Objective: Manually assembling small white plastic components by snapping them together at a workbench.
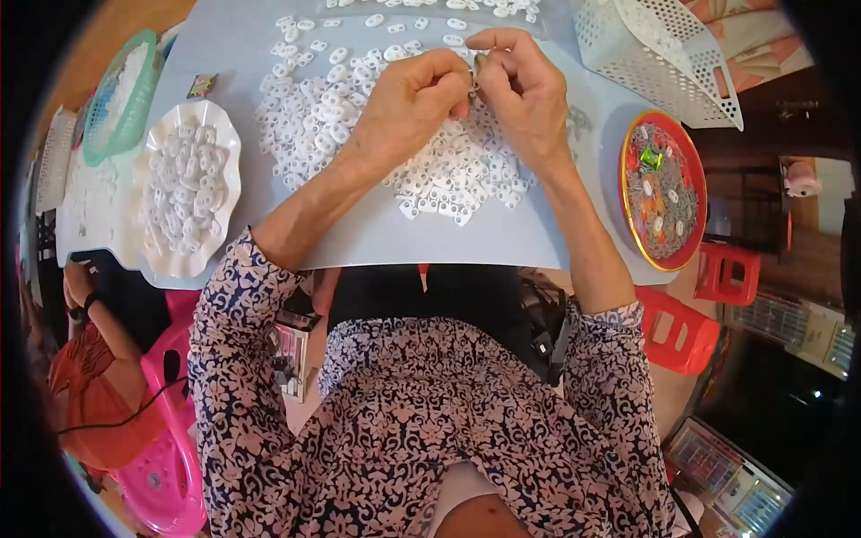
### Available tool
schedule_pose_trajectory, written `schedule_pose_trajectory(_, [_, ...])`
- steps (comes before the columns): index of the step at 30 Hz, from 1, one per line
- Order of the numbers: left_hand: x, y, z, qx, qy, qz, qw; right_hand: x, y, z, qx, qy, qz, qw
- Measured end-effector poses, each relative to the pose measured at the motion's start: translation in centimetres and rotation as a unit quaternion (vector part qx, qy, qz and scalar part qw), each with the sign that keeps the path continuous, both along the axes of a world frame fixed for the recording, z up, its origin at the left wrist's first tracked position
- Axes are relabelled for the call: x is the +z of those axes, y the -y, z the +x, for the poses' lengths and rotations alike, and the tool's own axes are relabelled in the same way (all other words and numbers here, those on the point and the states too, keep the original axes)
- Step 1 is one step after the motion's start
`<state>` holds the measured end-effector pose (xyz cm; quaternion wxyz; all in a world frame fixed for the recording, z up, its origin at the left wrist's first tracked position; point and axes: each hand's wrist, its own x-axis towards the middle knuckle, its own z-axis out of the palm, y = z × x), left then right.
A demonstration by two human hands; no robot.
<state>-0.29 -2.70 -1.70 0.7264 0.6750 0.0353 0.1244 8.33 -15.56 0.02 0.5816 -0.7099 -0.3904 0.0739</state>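
Left hand: over pile, thumb and index pinched narrow, tips meeting the other hand's.
Right hand: same spot, thumb and fingers drawn in; whatever sits between the tips is mostly hidden, can't tell.
Pile: loose white two-hole pieces, mid-table, under and around both hands; more in plate.
Drop risk: small part, tight pinch; a slip would likely lose it among lookalikes.
Sweep risk: left forearm lies low by the pile; dragging it could scatter pieces.
Knock risk: right elbow swinging out could catch the red tray, tipping its grey bits.
Table: near edge curves just before the lap; pushed pieces could fall there.
Left room: bare strip between pile and plate, packet farther up.
Right room: gap between forearm and red tray; basket bounds the far corner.
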Motion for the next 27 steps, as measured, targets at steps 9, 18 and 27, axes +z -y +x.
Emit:
schedule_pose_trajectory(9, [-0.2, -0.3, 0.3, 0.038, 0.0, 0.038, 0.999, -0.5, -0.5, -0.5, -0.015, 0.009, 0.005, 1.0])
schedule_pose_trajectory(18, [0.1, -0.7, 0.2, -0.049, 0.009, 0.041, 0.998, -0.1, 0.3, 0.4, 0.039, -0.086, 0.003, 0.996])
schedule_pose_trajectory(27, [0.0, -0.8, 0.2, -0.014, -0.006, 0.053, 0.998, -0.1, 0.2, 0.5, 0.053, -0.077, 0.003, 0.996])
